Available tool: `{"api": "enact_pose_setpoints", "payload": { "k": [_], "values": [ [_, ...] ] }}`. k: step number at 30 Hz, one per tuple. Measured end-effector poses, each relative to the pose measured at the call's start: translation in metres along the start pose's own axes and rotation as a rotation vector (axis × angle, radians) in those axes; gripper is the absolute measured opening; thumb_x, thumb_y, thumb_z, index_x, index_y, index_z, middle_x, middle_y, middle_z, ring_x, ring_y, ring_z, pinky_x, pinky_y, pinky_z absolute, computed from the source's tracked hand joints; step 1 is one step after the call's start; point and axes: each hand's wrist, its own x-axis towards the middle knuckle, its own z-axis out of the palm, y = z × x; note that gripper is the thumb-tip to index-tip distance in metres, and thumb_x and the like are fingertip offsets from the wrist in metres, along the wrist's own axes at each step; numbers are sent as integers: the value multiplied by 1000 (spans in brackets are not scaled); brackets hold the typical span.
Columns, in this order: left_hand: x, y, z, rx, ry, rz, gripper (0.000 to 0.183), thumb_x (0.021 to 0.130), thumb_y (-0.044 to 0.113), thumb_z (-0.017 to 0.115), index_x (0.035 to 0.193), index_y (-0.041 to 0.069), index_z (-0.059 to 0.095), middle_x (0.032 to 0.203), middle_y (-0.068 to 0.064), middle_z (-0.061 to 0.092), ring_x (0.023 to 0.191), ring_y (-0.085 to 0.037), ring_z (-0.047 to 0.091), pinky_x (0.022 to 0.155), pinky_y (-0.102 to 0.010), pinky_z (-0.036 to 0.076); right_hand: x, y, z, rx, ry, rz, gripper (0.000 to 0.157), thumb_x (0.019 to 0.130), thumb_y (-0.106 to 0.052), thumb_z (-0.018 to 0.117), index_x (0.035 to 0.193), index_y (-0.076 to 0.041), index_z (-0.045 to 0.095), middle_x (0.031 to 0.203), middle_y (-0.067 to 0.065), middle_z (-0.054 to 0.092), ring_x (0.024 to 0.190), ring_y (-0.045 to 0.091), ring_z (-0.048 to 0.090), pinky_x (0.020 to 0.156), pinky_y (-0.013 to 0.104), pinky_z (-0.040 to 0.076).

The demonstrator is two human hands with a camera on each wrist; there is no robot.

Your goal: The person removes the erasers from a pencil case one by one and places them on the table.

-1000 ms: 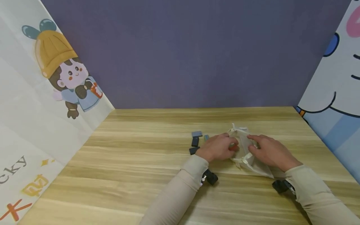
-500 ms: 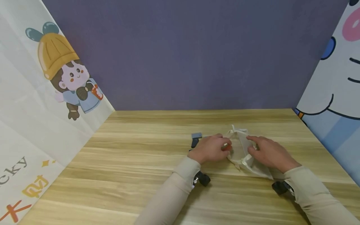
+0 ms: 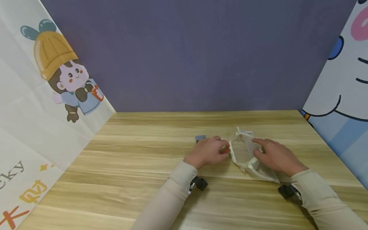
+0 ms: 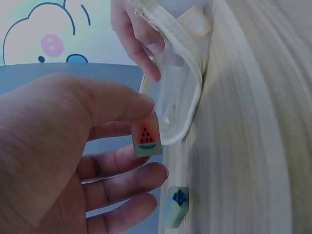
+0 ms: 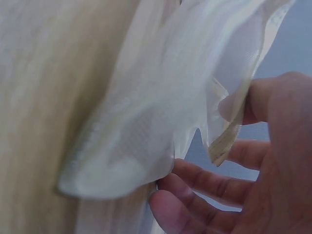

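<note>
My left hand (image 3: 208, 151) pinches a small tile (image 4: 146, 136) between thumb and fingers. A red watermelon slice with black seeds is printed on the tile's face. Just right of that hand lies a whitish see-through zip pouch (image 3: 263, 171), its mouth gaping toward the left hand. With thumb and fingers, my right hand (image 3: 276, 155) pinches the pouch's edge and holds it open. In the right wrist view, the pouch's thin mesh side (image 5: 141, 131) hangs beside the curled fingers. A pale tile with a round print (image 4: 195, 24) shows at the pouch, in or behind it.
A pale tile with a blue print (image 4: 176, 207) lies on the wooden table near the left fingers. Behind the left hand, a grey-blue tile (image 3: 200, 137) is partly visible. A dark blue panel (image 3: 184, 57) rises at the table's back, with printed sheets at both sides.
My left hand has moved left from the pouch's mouth with the tile, now covering most of the dark tiles seen earlier. The right hand and pouch have stayed nearly still.
</note>
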Motion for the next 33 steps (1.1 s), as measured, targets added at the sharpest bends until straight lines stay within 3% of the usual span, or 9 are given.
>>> {"api": "enact_pose_setpoints", "payload": {
  "k": [4,11,18,28,33],
  "values": [
    [-6,-2,-1,4,-7,2,24,100,38,61,120,28,69,91,12,56,75,-4,49,57,-21,40,0,1,0,4,-3,-5,51,101,-27,50,145,-2,51,118,19,64,69,16,50,65,41,42],
    [-13,-7,-1,14,14,19,25,99,39,63,120,27,70,94,12,58,77,-3,49,60,-20,41,1,4,-1,1,-13,3,52,101,-29,51,146,-2,50,126,25,60,86,23,60,71,47,47],
    [-24,-14,-1,-16,23,9,23,97,39,66,117,28,71,94,14,58,77,-1,50,59,-19,41,3,3,1,3,-13,-5,52,101,-29,51,145,-1,51,125,25,61,90,26,62,73,50,48],
    [-31,-19,-4,9,53,0,20,97,37,65,115,28,71,92,13,57,75,-1,50,56,-20,41,4,2,2,-2,-8,-9,52,101,-29,51,145,-1,51,124,25,61,88,25,61,72,50,48],
    [-33,-22,-5,4,35,-11,20,97,37,64,114,28,70,92,15,55,76,-1,50,57,-20,41,2,4,2,-4,-6,-18,51,101,-28,51,145,-1,51,125,26,61,85,24,60,70,48,47]
  ]
}}
